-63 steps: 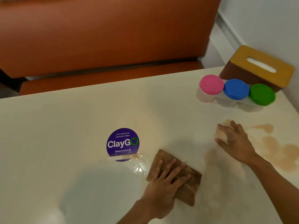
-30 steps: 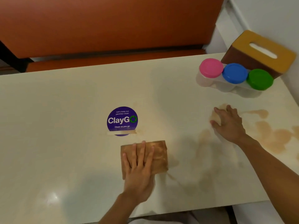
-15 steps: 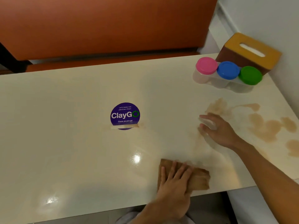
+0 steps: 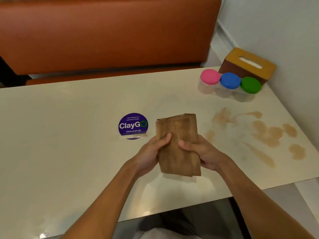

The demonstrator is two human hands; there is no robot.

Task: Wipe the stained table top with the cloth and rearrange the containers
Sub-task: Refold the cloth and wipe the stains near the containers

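Note:
A folded brown cloth [image 4: 177,135] is lifted off the cream table top [image 4: 69,135] and held upright in front of me. My left hand [image 4: 151,152] grips its left edge and my right hand [image 4: 202,152] grips its right edge, thumbs on the front. Brown stains [image 4: 267,133] spread over the right part of the table. Three clear containers stand in a row at the far right, one with a pink lid [image 4: 210,76], one with a blue lid [image 4: 230,80] and one with a green lid [image 4: 251,84].
A brown tissue box with a yellow top [image 4: 248,64] stands behind the containers, against the white wall. A round purple ClayGo sticker [image 4: 133,125] is taped to the table's middle. An orange bench [image 4: 103,35] runs along the far side.
The cloth, pressed flat on the table under my left hand before, is now raised off it. My right hand left the table top and took hold of the cloth's right edge.

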